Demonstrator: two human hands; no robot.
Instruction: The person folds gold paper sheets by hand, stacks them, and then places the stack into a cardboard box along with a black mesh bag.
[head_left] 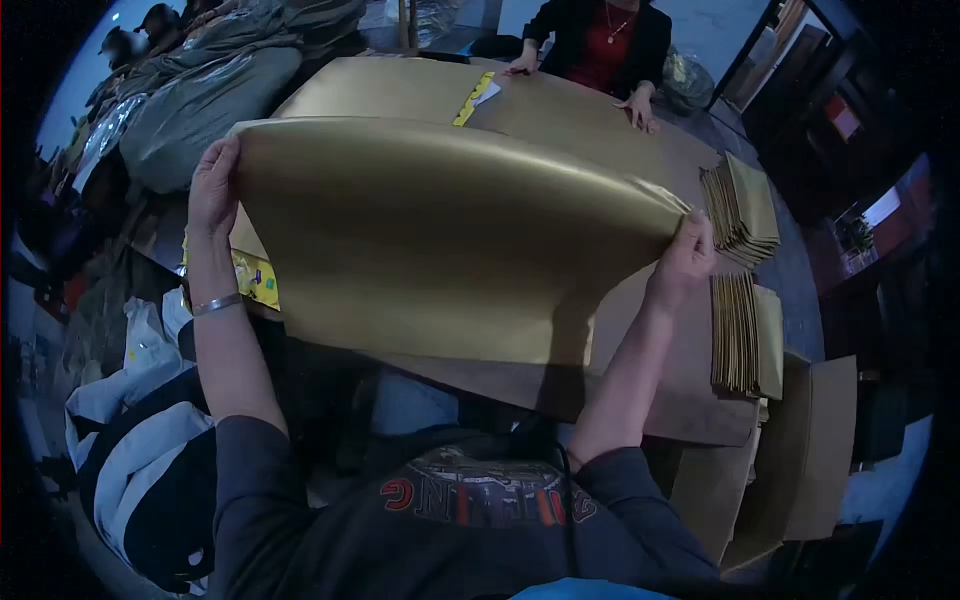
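- Gold sheet (420, 240) gripped at opposite side edges by left hand (213, 185) and right hand (692, 245), spread wide; sheet held above tabletop (665, 360).
- Narrow bare strip seen between right forearm (640, 350) and folded gold stacks (735, 330) along right edge.
- Tabletop's middle hidden by sheet; co-worker (605, 45) cut off at top.

Layout about the flat brown desk (685, 400).
Wide, flexible gold sheet (430, 230) spans left hand (215, 180) to right hand (690, 250), above desk; narrow yellow strip (470, 103) lies behind it. Two folded gold stacks (738, 335) at desk's right edge, one behind the other. Open brown cardboard box (822, 450) right, below desktop.
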